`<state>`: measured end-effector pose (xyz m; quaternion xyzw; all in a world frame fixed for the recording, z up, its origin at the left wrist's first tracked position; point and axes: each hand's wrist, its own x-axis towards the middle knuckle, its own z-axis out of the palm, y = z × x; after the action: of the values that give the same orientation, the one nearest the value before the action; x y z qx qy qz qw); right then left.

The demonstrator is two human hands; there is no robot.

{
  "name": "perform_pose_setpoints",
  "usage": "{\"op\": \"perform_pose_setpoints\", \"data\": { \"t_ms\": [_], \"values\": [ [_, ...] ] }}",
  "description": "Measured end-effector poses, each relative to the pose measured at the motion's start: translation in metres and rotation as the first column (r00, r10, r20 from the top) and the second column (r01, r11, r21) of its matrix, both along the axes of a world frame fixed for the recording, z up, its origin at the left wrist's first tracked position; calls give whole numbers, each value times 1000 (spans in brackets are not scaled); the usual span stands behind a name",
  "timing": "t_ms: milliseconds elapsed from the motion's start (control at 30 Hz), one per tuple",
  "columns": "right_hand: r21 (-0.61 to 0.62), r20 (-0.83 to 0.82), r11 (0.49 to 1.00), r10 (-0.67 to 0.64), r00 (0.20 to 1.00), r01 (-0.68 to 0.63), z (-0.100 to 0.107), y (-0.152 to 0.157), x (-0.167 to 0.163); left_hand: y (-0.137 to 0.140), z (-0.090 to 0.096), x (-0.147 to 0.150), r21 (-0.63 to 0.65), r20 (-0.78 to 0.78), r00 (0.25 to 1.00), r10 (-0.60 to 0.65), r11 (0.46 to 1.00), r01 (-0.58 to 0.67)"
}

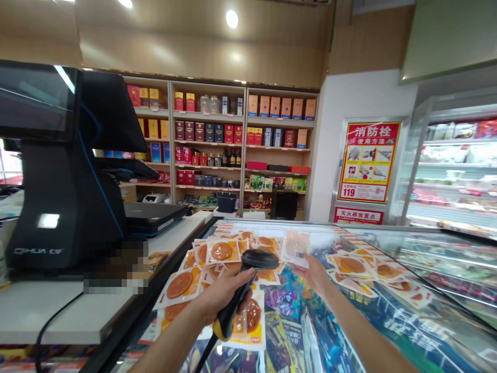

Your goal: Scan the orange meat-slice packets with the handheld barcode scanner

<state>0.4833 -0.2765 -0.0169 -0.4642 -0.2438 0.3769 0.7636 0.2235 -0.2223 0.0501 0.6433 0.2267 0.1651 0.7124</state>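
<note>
My left hand (229,292) is wrapped round the handle of a black and yellow barcode scanner (259,258), its head pointing away from me and its cord trailing down. My right hand (313,273) pinches the lower right corner of a clear, flat packet (295,245), raised with its barcode label side toward me. Under the scanner, many sealed food packets (179,284) with round brown pieces and yellow printing lie overlapping on the freezer's glass top (324,238). A second group of the same packets (351,265) lies to the right of my right hand.
A black point-of-sale terminal (58,191) stands on the white counter (77,316) at left. Through the glass show colourful frozen-goods bags (285,336). Behind are shelves of boxes (209,132), and a lit refrigerated case (458,166) is at right.
</note>
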Motion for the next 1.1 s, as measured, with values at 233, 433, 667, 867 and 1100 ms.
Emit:
{"op": "perform_pose_setpoints", "data": {
  "t_ms": [233,433,667,867,1100],
  "values": [
    [42,15,999,-1,1000,1,-2,13,10,-6,-4,12,-29,-12,999,-46,999,45],
    [100,-45,993,-58,997,62,-7,20,15,-9,-1,14,-30,-16,999,-52,998,51],
    [111,-1,990,-84,997,83,-5,19,17,-11,1,18,-56,-23,999,-24,998,23],
    [91,0,993,-77,997,77,2,16,10,-16,3,18,-86,-60,998,-37,996,32],
    [15,365,979,-195,910,203,-4,16,16,-7,4,9,-2,-45,999,7,1000,-7]
  ]
}}
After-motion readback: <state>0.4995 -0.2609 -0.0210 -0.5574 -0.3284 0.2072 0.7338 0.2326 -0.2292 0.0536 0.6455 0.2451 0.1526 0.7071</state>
